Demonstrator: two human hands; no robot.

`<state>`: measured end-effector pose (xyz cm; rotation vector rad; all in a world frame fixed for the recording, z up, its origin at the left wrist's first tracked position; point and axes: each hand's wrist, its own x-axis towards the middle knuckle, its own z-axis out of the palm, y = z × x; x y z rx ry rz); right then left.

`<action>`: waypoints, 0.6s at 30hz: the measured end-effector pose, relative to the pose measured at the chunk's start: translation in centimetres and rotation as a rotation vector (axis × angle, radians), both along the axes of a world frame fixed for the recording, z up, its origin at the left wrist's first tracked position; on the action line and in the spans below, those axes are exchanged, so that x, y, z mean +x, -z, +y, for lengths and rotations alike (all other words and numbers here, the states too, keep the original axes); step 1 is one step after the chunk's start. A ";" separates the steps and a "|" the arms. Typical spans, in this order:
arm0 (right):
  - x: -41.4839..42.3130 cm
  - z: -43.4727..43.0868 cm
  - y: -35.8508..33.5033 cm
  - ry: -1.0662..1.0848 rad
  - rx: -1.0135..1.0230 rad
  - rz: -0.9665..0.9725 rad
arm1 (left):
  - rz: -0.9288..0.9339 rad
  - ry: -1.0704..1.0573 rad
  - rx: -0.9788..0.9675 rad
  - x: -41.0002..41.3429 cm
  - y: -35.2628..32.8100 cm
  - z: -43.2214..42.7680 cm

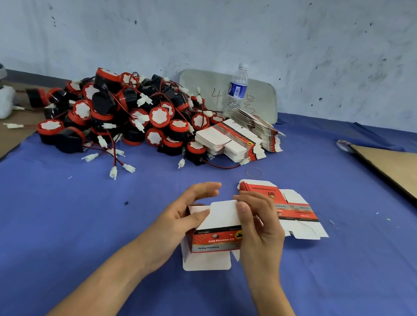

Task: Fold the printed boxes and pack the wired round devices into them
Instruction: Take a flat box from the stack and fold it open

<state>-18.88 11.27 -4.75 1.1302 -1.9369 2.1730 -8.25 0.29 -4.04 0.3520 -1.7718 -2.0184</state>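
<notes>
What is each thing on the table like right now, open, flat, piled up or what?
box: half folded, end flaps open.
left hand: grips the box's left side.
right hand: pinches the box's top flap.
flat boxes: unfolded, stacked beside the right hand.
round devices: heaped, unpacked, wires loose.
water bottle: upright, cap on.

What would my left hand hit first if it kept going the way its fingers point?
Probably the flat boxes lying just beyond the left hand's fingers, toward the right. Depth is unclear, so the hand may pass above them.
</notes>
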 end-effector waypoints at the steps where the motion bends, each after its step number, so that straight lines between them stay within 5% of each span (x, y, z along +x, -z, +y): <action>1: 0.1 0.0 -0.1 -0.005 0.017 0.010 | -0.005 -0.005 0.002 0.0 -0.1 -0.1; 7: 0.1 0.2 0.1 0.083 0.138 0.263 | -0.012 -0.044 0.075 0.0 -0.2 -0.4; 18: 0.2 0.2 0.7 0.211 0.058 0.501 | -0.063 -0.001 -0.008 0.5 -0.6 0.1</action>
